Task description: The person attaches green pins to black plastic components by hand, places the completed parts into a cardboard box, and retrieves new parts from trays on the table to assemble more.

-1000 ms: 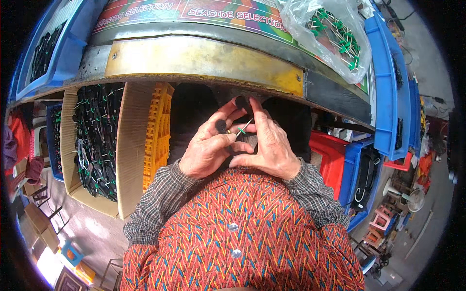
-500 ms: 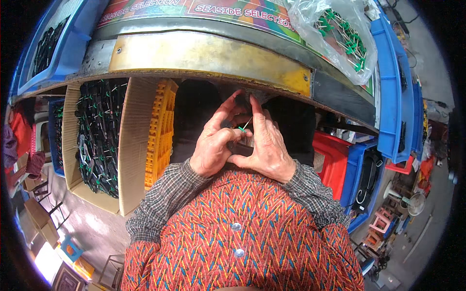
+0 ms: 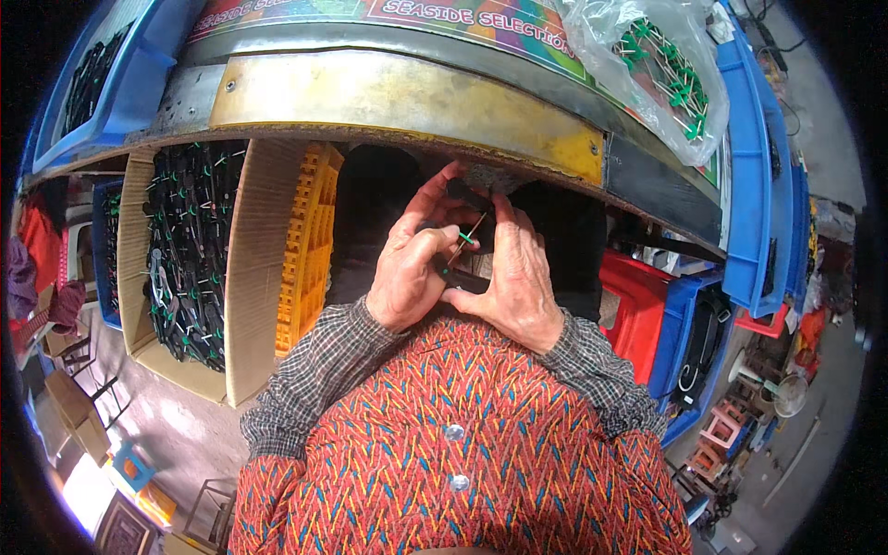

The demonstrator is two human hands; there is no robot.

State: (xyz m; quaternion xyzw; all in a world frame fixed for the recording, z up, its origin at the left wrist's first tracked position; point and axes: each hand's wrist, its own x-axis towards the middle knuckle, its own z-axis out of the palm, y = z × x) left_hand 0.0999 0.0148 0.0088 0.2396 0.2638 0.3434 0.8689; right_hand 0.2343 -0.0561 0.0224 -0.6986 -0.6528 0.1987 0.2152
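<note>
Head view: left hand [image 3: 407,273] pinches a slim metal pin with green collar [image 3: 465,238], near of the yellowed-metal bench edge [image 3: 407,106]; right hand [image 3: 518,287] meets a black rounded piece [image 3: 468,194], grip impossible to tell. Best keep the pin steady.

- The bench [image 3: 407,100] is carrying a colourful sheet [image 3: 356,9].
- A clear bag [image 3: 625,92] of green pins [image 3: 681,96] is resting over the sheet's right part.
- A blue tray [image 3: 139,81] is standing at the bench's left end.
</note>
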